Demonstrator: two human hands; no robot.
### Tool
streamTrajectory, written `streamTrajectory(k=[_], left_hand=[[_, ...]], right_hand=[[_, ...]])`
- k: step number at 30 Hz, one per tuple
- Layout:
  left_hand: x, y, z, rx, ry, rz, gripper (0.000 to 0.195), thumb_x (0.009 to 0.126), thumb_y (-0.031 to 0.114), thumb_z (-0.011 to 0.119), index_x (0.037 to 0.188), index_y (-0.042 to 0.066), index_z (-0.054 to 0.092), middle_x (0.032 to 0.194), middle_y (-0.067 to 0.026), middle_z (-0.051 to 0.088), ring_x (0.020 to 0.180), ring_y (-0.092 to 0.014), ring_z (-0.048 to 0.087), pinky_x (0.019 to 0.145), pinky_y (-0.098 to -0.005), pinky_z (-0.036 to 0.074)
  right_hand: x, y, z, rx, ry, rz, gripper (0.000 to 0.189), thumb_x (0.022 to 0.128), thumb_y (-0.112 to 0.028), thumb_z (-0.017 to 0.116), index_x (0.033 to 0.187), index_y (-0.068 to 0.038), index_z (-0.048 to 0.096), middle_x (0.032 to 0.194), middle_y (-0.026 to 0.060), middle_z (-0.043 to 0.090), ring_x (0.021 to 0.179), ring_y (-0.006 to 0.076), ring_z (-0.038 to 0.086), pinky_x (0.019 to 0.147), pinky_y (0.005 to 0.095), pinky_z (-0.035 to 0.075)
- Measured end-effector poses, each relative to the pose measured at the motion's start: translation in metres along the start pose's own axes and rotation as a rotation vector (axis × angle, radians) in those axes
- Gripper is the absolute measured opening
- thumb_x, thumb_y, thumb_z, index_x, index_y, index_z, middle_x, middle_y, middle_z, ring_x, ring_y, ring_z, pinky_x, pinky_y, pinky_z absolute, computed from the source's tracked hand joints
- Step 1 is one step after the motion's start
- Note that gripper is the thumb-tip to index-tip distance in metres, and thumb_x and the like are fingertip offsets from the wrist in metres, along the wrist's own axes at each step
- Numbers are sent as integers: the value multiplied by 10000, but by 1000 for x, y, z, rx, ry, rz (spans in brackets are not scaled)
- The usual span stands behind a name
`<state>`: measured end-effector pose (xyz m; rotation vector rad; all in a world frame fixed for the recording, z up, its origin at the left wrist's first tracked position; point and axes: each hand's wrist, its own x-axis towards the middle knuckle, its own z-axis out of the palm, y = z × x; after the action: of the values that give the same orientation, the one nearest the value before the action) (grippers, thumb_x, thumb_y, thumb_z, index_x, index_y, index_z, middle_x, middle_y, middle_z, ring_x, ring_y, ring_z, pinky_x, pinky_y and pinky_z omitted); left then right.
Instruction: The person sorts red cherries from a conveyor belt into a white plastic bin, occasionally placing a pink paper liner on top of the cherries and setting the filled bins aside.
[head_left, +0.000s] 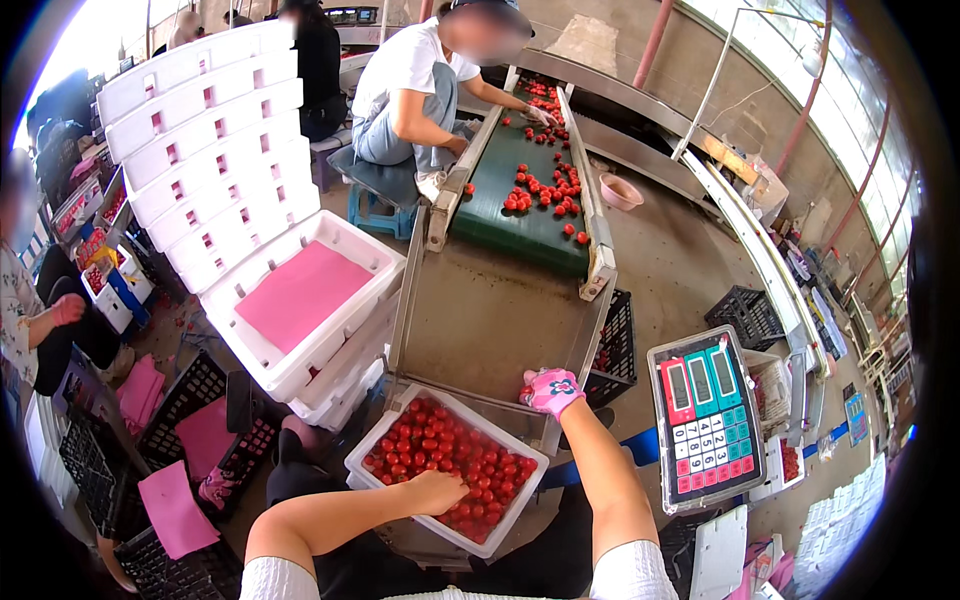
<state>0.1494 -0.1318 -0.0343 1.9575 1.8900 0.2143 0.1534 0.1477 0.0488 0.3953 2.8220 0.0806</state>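
Note:
A white foam crate (358, 459) full of red cherry tomatoes (420, 442) sits right in front of me. My left hand (441, 492), bare, rests on the tomatoes near the crate's middle; its fingers point down and whatever they hold is hidden. My right hand (556, 391) wears a pink flowered glove and is at the lower right of a metal chute (480, 322). Red tomato skin shows at its curled fingers. Beyond the chute, a green conveyor belt (491, 187) carries scattered cherry tomatoes.
A tall stack of white foam crates (217, 150) stands left, behind an opened crate (375, 262) lined with pink paper (307, 292). A weighing scale display (705, 420) is at right. One co-worker (405, 90) sits beside the belt. Black plastic baskets (180, 405) lie lower left.

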Motion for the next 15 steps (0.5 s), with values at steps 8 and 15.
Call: streamTrajectory(k=[8,15], left_hand=[[1,1,7,-47,-27,-6,189,773,124,539,932,23,550,937,-156,575,867,-313,591,713,-414,485],[3,2,6,-18,-5,17,165,761,94,501,899,21,556,902,-148,582,847,-305,596,700,-410,486]], right_hand=[[-4,-3,-5,128,-66,-2,334,757,-392,535,923,-106,582,922,184,616,897,351,586,771,423,465],[-1,-1,-3,322,-148,70,320,733,-356,593,950,-120,595,967,132,628,934,313,587,801,384,457]])
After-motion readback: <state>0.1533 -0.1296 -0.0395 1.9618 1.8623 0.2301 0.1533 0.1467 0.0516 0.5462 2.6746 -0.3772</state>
